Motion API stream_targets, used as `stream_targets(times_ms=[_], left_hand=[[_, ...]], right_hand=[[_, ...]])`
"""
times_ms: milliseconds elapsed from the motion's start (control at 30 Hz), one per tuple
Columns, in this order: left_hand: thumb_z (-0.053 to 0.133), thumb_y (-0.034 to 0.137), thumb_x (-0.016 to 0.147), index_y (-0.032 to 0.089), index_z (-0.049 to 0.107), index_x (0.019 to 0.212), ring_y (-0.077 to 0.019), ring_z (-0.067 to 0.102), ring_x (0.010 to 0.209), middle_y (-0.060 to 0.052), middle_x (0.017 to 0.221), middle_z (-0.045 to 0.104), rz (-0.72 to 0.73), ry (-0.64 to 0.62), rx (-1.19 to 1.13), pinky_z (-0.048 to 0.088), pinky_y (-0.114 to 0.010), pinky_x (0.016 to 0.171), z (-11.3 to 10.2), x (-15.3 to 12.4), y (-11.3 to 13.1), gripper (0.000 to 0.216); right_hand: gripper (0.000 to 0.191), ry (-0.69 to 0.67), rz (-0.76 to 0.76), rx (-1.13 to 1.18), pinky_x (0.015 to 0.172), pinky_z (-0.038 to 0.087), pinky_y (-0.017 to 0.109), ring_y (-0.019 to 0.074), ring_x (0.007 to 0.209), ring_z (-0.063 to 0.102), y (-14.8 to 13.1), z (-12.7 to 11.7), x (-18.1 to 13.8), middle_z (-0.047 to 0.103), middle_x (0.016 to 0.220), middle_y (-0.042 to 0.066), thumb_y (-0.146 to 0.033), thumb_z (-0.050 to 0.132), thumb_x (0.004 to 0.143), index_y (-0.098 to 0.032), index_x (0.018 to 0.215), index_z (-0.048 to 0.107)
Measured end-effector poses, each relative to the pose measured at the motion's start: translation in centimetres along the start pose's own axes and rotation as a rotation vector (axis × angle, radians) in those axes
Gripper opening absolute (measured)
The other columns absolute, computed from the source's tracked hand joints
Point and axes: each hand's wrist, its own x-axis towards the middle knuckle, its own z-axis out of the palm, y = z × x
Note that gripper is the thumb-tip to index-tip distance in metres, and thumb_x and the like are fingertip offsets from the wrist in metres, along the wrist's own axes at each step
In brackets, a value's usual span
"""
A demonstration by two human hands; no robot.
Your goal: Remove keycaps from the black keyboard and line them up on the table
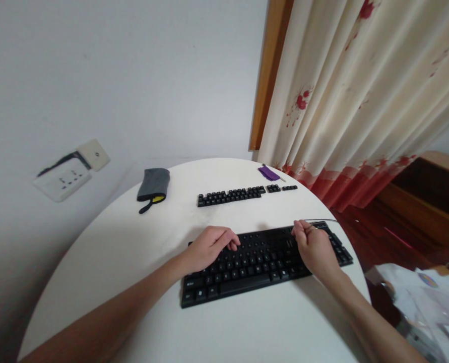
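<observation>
Since the keyboard (245, 284) lies at the table's (269, 327) three o'clock, left hand (211, 246), curled at its ten, should brace it; right hand (317, 248), bunched at two, should press or lift squarely. Can't tell whether either grips anything.

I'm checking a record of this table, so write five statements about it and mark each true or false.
1. The left hand is over the left part of the black plastic keyboard. True.
2. Small black plastic keycaps lie beyond the keyboard on the round white table. True.
3. The right hand is over the gap between the keycaps and the wall. False: it is over the right part of the keyboard.
4. The grey fabric piece with a dark loop lies right of the keycaps. False: it lies left of them.
5. The keycaps form one unbroken group. False: gaps split them.
</observation>
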Motion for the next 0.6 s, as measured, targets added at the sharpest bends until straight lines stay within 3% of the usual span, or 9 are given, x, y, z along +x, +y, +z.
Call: stream_targets(times_ms=[133, 600], left_hand=[[0.039, 0.038, 0.103, 0.016, 0.071, 0.092, -0.0159, 0.067, 0.079, -0.005, 0.081, 0.073, 0.006, -0.004, 0.0, 0.051, -0.028, 0.077, 0.0, 0.0, 0.0, 0.041], [0.037, 0.036, 0.103, 0.016, 0.071, 0.091, -0.0153, 0.068, 0.078, -0.004, 0.081, 0.073, 0.009, -0.012, 0.036, 0.05, -0.027, 0.077, 0.0, 0.1, 0.1, 0.041]], right_hand=[[0.042, 0.011, 0.033, 0.022, 0.058, 0.038, 0.031, 0.0214, 0.052, 0.057, 0.9, -0.4, 0.3, 0.063, 0.057, 0.005, -0.046, 0.035, 0.097, -0.023, 0.071, 0.058], [0.045, -0.115, 0.192, 0.461, 0.044, 0.032, 0.025, 0.0125, 0.04, 0.042, 3.0, 0.1, 1.1, 0.047, 0.045, -0.004, -0.055, 0.042, 0.095, -0.019, 0.07, 0.057]])
